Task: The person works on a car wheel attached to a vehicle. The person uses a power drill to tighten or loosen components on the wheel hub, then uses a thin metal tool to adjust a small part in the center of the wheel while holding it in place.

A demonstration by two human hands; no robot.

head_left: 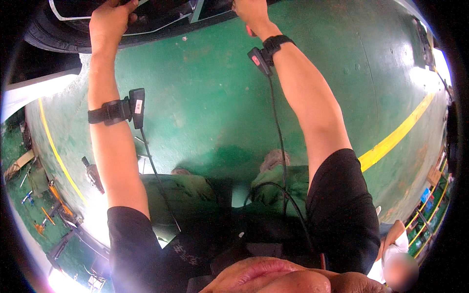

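Observation:
A car wheel with a black tyre [53,41] and dark, silver-edged spokes [195,12] fills the top left. My left hand [108,22] is at the wheel's face with its fingers curled; what they grip is too dark to make out. Farther right, the upper edge cuts off my right hand [251,13], which is closed beside the wheel's right part. A red end [250,31] of some object pokes out below that hand; the remainder is hidden. Each wrist carries a black strap with a small cabled box, the left box [137,107] and the right box [260,61].
Green floor [205,97] lies under me, with a yellow line [398,134] on the right. Black cables [278,117] run from the wrist boxes to my body. Tools [49,212] lie at the far left. Another person [393,244] is at the lower right, near yellow rails.

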